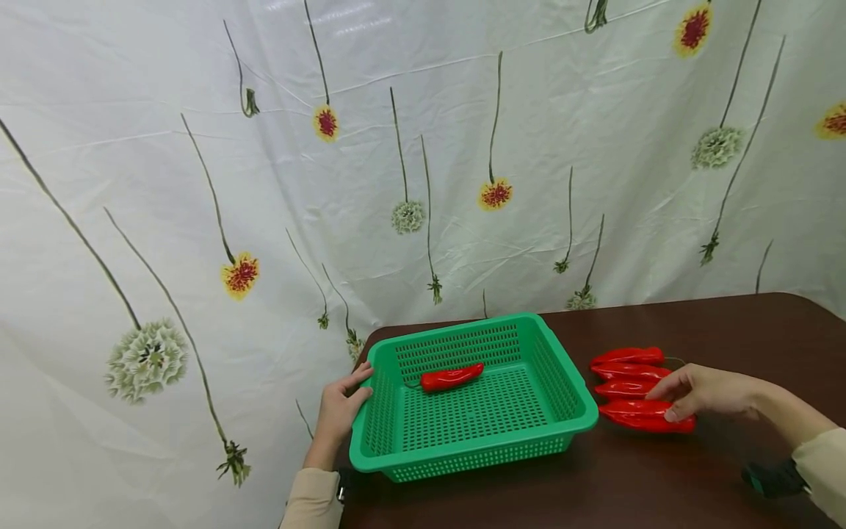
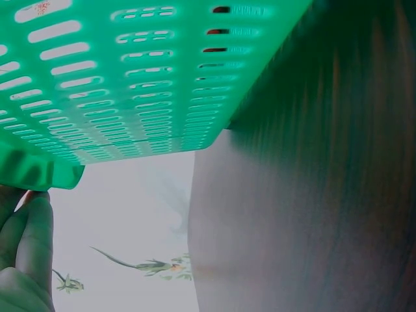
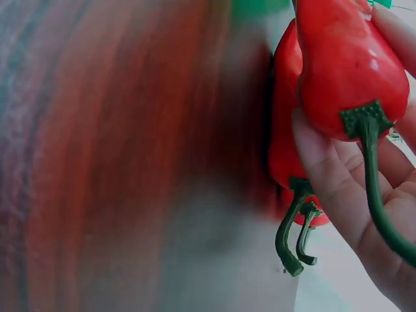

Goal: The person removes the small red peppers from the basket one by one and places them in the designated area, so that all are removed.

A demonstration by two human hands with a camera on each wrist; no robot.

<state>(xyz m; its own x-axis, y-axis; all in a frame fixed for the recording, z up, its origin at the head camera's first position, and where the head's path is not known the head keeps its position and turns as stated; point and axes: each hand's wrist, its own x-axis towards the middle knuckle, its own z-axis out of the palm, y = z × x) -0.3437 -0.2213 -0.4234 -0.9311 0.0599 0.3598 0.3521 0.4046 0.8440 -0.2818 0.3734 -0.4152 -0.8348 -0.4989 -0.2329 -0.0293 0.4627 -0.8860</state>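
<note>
A green plastic basket (image 1: 476,452) with slotted walls stands on the table, with one red chili pepper (image 1: 452,378) lying inside it. My left hand (image 1: 340,408) holds the basket's left rim. Its fingers also show under the rim edge in the left wrist view. To the right of the basket, several red peppers (image 1: 624,356) lie side by side. My right hand (image 1: 710,389) grips the nearest pepper (image 3: 351,71) between thumb and fingers. In the right wrist view its green stem hangs toward the palm, and other peppers (image 3: 286,136) lie just behind it.
The dark brown table (image 1: 661,485) runs under everything. A white curtain (image 1: 436,147) with printed flowers hangs along its far and left sides. A dark strap or band (image 1: 773,477) shows beside the right sleeve.
</note>
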